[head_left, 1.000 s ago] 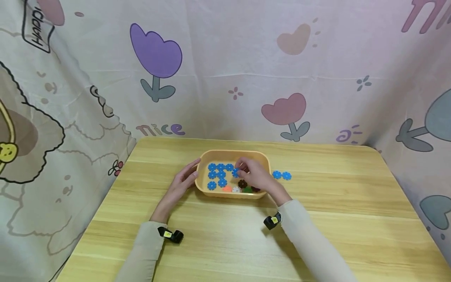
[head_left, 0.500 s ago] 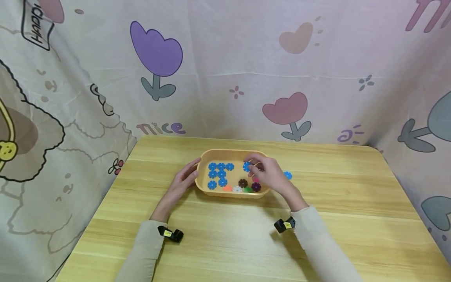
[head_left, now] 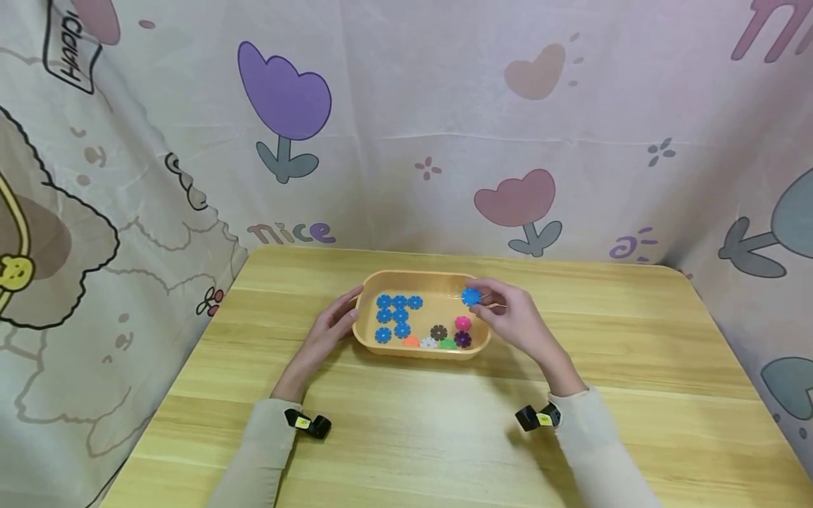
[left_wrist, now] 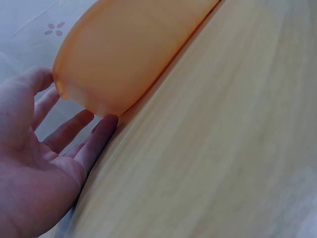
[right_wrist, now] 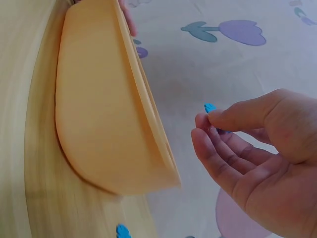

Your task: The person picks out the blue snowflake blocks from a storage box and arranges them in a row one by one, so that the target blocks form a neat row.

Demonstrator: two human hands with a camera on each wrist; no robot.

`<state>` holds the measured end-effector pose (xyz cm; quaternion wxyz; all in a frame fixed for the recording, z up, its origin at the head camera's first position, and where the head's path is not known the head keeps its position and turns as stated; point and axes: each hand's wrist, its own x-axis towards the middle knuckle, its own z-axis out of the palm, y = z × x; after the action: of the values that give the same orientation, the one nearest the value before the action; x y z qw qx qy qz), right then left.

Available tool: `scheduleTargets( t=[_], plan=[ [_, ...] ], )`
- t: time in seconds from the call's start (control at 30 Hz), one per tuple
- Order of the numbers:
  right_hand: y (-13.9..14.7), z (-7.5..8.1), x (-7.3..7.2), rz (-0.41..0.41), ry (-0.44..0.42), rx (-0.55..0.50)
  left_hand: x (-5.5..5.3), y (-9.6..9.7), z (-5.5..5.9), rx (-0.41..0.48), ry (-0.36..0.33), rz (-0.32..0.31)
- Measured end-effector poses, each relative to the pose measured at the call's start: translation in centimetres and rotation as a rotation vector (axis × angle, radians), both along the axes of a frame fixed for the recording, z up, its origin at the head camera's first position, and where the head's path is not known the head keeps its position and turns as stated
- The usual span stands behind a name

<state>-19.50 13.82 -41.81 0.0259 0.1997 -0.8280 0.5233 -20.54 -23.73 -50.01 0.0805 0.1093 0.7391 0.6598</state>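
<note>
A shallow yellow-orange plastic tray [head_left: 438, 282] sits on the table. My left hand [head_left: 329, 328] rests against its left end; in the left wrist view its relaxed fingertips touch the outside of the tray wall [left_wrist: 119, 54]. With thumb and fingers, my right hand [head_left: 521, 324] pinches a blue notched snowflake disc [head_left: 471, 296] at the tray's right rim. The right wrist view shows that blue disc [right_wrist: 210, 107] raised above the rim, mostly covered by the thumb. Several matching blue discs [head_left: 399, 315] lie grouped in the left half of the tray.
Along the tray's near right side lie pink [head_left: 463, 323], dark purple [head_left: 462, 339], brown [head_left: 438, 332], green [head_left: 447, 344], white [head_left: 428, 343] and orange [head_left: 411, 341] discs. Another blue disc [right_wrist: 122, 231] is on the table beyond the tray's right end. A printed curtain [head_left: 394, 141] hangs behind the table.
My right hand has carried the pinched blue disc rightward from the tray's middle to its right rim, uncovering the pink and purple discs. The left hand has stayed at the tray's left end.
</note>
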Motion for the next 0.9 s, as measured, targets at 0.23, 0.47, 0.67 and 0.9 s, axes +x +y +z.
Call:
scheduleTargets(
  t=[0.23, 0.47, 0.67, 0.9],
  plan=[
    [1.9, -0.5, 0.7, -0.067, 0.038, -0.004, 0.0, 0.0, -0.2, 0.001, -0.014, 0.001],
    [3.5, -1.1, 1.5, -0.108, 0.026, 0.002, 0.0, 0.0, -0.2, 0.004, -0.011, -0.004],
    [5.0, -1.4, 1.6, -0.156, 0.042, 0.007, -0.1, 0.0, -0.5, 0.004, -0.008, -0.003],
    [6.6, -1.7, 1.2, -0.197, 0.072, 0.032, -0.2, -0.1, -0.6, 0.0, 0.004, -0.002]
  ],
)
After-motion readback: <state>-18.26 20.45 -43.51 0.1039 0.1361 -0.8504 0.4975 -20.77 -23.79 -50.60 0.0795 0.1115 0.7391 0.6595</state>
